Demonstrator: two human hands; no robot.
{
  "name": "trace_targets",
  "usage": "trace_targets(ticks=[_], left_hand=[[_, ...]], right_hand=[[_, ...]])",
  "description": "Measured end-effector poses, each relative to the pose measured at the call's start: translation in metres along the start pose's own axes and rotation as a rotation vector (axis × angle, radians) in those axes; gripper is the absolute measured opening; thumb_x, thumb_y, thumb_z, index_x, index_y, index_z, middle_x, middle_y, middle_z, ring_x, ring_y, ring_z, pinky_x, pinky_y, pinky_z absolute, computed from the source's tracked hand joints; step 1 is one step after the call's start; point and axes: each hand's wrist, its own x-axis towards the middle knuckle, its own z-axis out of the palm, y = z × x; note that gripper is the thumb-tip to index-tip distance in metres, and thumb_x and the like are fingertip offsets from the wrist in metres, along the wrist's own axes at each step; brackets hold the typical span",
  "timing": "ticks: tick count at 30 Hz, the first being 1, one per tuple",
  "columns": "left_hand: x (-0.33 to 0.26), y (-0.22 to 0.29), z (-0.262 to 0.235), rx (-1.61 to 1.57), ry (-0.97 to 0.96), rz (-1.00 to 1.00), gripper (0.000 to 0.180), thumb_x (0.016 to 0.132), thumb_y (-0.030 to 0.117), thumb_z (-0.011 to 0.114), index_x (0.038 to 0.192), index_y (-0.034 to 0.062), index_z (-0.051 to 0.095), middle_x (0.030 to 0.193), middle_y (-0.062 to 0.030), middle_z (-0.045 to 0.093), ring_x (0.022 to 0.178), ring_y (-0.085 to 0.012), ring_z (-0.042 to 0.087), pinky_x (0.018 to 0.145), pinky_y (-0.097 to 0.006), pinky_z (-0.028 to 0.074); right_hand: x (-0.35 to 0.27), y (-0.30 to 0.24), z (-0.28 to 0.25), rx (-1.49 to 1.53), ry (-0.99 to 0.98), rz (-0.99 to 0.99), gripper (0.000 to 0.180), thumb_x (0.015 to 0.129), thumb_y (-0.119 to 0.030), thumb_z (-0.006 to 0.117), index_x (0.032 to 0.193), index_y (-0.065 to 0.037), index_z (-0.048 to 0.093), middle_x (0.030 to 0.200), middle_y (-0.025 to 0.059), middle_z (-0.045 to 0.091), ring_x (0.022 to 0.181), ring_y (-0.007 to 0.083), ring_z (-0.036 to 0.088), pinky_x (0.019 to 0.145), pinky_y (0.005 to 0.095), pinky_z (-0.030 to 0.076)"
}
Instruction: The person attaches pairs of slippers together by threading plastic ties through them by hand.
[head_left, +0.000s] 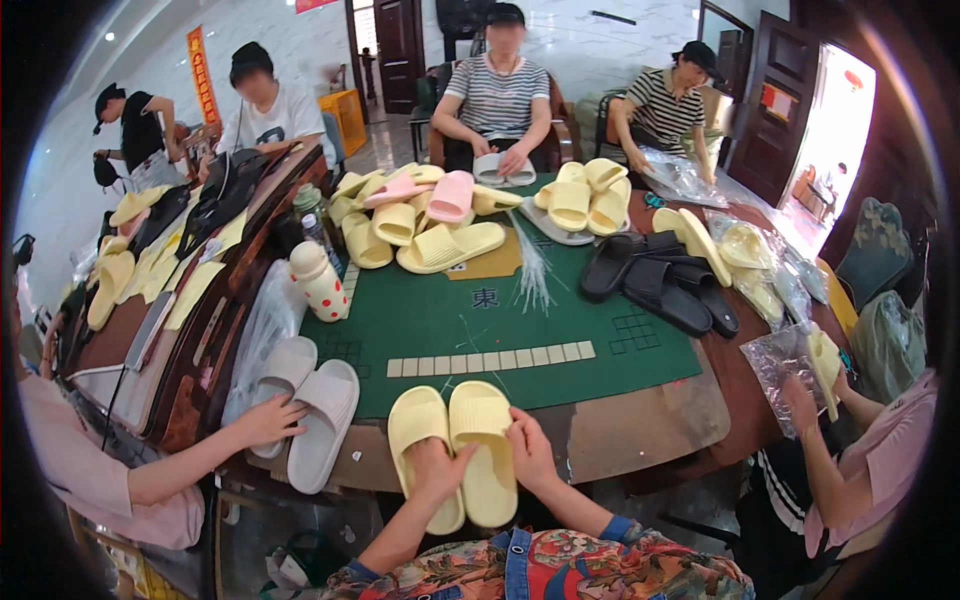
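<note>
A pair of pale yellow slide slippers (481, 412) stands side by side in front of me at the table's near edge, toes pointing away. My left hand (438, 468) is closed on them, its fingers tucked under the left slipper's strap and its thumb at the inner edge of the right one. With my right hand (532, 452) I grip the outer side of the right slipper near its strap; some fingertips are hidden. Beyond them, a row of pale tiles printed on the green mat (640, 375) crosses the table.
Yellow and pink slippers (450, 250) are heaped at the far side, black slippers (665, 290) to the right. A dotted bottle (320, 282) stands left. Co-workers sit around; one person's hand (270, 420) rests on grey slippers (325, 420), another handles a clear bag (780, 370) and a yellow slipper.
</note>
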Motion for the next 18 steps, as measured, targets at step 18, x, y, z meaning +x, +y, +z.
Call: trace_targets(ticks=[18], left_hand=[[0.011, -0.069, -0.057, 0.153, 0.246, 0.253, 0.046, 0.059, 0.004, 0.056, 0.104, -0.0014, 0.051, 0.105, -0.0200, 0.048, 0.099, -0.0405, 0.040, 0.086, -0.050, 0.032]], right_hand=[[0.012, 0.008, -0.081, 0.069, 0.088, 0.101, 0.018, 0.092, -0.014, 0.044, 0.080, -0.002, 0.050, 0.078, 0.0035, 0.057, 0.074, 0.0092, 0.051, 0.069, 0.0227, 0.042]])
